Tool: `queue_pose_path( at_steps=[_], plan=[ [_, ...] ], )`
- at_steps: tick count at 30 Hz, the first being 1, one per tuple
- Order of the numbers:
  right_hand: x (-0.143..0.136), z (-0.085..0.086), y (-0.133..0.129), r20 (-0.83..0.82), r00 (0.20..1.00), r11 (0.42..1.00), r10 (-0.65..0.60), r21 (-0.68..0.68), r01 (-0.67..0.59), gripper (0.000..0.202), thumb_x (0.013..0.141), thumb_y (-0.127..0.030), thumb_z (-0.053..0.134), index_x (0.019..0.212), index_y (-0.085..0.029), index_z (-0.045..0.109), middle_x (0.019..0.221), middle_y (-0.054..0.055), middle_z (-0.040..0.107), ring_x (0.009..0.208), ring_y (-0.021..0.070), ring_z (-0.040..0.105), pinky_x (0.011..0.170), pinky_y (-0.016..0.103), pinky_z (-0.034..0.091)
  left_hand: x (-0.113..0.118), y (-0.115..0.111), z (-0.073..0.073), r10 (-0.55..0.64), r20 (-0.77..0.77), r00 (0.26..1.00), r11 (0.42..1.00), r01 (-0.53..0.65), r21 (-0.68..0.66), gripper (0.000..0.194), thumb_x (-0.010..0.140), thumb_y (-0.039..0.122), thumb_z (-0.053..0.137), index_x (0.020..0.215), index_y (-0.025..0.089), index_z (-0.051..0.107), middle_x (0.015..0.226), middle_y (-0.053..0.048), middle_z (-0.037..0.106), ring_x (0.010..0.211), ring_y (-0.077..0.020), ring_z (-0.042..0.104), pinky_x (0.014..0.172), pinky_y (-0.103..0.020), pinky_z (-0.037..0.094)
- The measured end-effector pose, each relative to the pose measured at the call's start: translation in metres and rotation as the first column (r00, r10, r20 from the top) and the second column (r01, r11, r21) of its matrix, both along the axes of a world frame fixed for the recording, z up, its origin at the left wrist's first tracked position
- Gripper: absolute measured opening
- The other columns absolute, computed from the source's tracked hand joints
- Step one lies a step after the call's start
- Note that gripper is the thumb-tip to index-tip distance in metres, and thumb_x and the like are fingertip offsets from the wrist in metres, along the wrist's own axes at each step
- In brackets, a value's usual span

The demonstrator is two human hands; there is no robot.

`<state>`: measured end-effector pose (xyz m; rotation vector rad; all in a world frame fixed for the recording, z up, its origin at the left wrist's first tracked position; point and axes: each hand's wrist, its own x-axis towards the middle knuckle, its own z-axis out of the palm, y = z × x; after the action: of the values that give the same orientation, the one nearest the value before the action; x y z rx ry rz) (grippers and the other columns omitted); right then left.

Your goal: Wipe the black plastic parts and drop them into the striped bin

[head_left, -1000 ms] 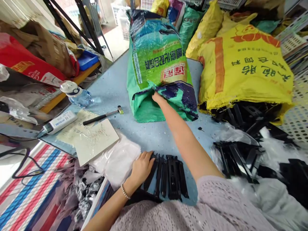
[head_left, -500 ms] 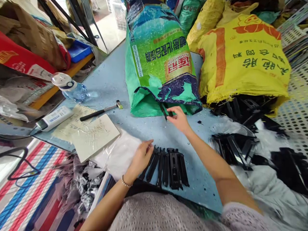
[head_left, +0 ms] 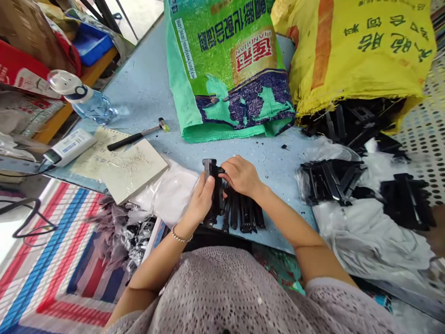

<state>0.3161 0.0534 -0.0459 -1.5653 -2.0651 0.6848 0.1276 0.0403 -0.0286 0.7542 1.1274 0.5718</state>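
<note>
My left hand [head_left: 202,197] is closed around a black plastic part [head_left: 210,168], held upright above the near edge of the blue table [head_left: 146,102]. My right hand [head_left: 242,176] pinches at the upper right side of that same part. What its fingertips press on is small and dark. Several black parts [head_left: 245,214] lie in a row just below my hands. Beyond them is a green sack [head_left: 187,111], its mouth hanging low towards me.
A hammer [head_left: 134,137] lies on a beige card [head_left: 134,169] and paper at the left, near a water bottle [head_left: 83,97] and white box [head_left: 71,146]. At the right are a yellow sack [head_left: 351,60] and black parts [head_left: 330,178] on plastic bags.
My right hand has come back from the green sack's mouth to my left hand. My left hand has taken hold of a black part. The camera view has shifted, and the sack's mouth hangs lower.
</note>
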Motion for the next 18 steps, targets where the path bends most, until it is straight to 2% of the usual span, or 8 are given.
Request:
queue_pose_path(
  at_steps=[2,5,8,10,12,15,16,18],
  plan=[
    [-0.005,-0.002,0.01,0.073,0.994,0.997,0.079,-0.013,-0.078,0.05,0.103,-0.062,0.034,0.094,-0.023,0.064,0.088,0.01,0.065,0.086,0.0263,0.058,0.074,0.038,0.045,-0.005,0.0,0.004,-0.007,-0.039,0.999,1.0,0.007,-0.002,0.06,0.09,0.073,0.054,0.119,0.021,0.057,0.069,0.0,0.064,0.054,-0.0155,0.062,0.047,-0.025,0.047],
    [-0.017,0.007,0.003,0.105,0.993,0.996,0.045,-0.081,-0.036,0.053,0.108,-0.055,0.024,0.091,-0.022,0.062,0.082,0.006,0.065,0.077,0.0212,0.057,0.066,0.033,0.037,-0.013,0.005,0.006,0.072,-0.09,0.993,0.997,-0.069,0.041,0.059,0.087,0.073,0.059,0.115,0.021,0.058,0.069,0.0,0.063,0.054,-0.0147,0.062,0.044,-0.023,0.043],
    [-0.034,0.018,-0.027,0.097,0.982,0.985,0.162,-0.081,-0.154,0.049,0.107,-0.055,0.032,0.087,-0.022,0.062,0.079,0.005,0.066,0.073,0.0195,0.057,0.063,0.032,0.035,-0.019,0.01,0.004,0.153,-0.151,0.977,0.987,-0.142,0.077,0.055,0.09,0.073,0.053,0.101,0.02,0.059,0.067,0.0,0.062,0.053,-0.0132,0.061,0.045,-0.023,0.044],
    [-0.046,0.02,-0.052,0.101,0.957,0.962,0.273,-0.02,-0.272,0.044,0.105,-0.053,0.042,0.085,-0.02,0.063,0.079,0.006,0.067,0.072,0.0192,0.057,0.064,0.032,0.036,-0.02,0.012,0.002,0.153,-0.182,0.971,0.988,-0.145,0.055,0.054,0.094,0.073,0.048,0.093,0.02,0.058,0.063,0.0,0.061,0.051,-0.0129,0.059,0.046,-0.024,0.046],
    [-0.053,0.018,-0.073,0.11,0.952,0.957,0.287,0.009,-0.29,0.042,0.106,-0.046,0.044,0.081,-0.019,0.064,0.075,0.005,0.066,0.069,0.0176,0.057,0.063,0.032,0.037,-0.021,0.012,0.0,0.134,-0.201,0.97,0.991,-0.133,0.016,0.054,0.095,0.072,0.044,0.09,0.02,0.057,0.059,0.0,0.061,0.049,-0.0137,0.058,0.045,-0.025,0.047],
    [-0.048,0.016,-0.101,0.134,0.98,0.988,0.149,-0.06,-0.142,0.041,0.108,-0.036,0.041,0.08,-0.018,0.065,0.072,0.004,0.065,0.07,0.0171,0.059,0.066,0.032,0.043,-0.03,0.008,-0.007,0.089,-0.227,0.97,0.995,-0.097,-0.025,0.053,0.093,0.073,0.046,0.095,0.021,0.057,0.057,0.001,0.061,0.045,-0.0141,0.056,0.041,-0.025,0.044],
    [-0.042,0.016,-0.111,0.172,0.983,0.995,0.062,-0.093,-0.046,0.037,0.107,-0.034,0.042,0.086,-0.017,0.067,0.079,0.007,0.067,0.078,0.0195,0.063,0.073,0.034,0.047,-0.035,0.004,-0.009,0.038,-0.229,0.973,0.997,-0.051,-0.05,0.053,0.092,0.073,0.05,0.1,0.021,0.058,0.058,0.001,0.061,0.043,-0.0142,0.056,0.039,-0.024,0.043],
    [-0.029,0.017,-0.129,0.291,0.949,0.974,-0.122,-0.148,0.171,0.03,0.105,-0.035,0.046,0.112,-0.016,0.069,0.111,0.015,0.069,0.108,0.0301,0.063,0.092,0.046,0.05,-0.044,-0.006,-0.016,-0.115,-0.197,0.974,0.987,0.089,-0.132,0.053,0.089,0.072,0.058,0.109,0.023,0.058,0.059,0.001,0.061,0.043,-0.0151,0.057,0.037,-0.025,0.042]
  ],
)
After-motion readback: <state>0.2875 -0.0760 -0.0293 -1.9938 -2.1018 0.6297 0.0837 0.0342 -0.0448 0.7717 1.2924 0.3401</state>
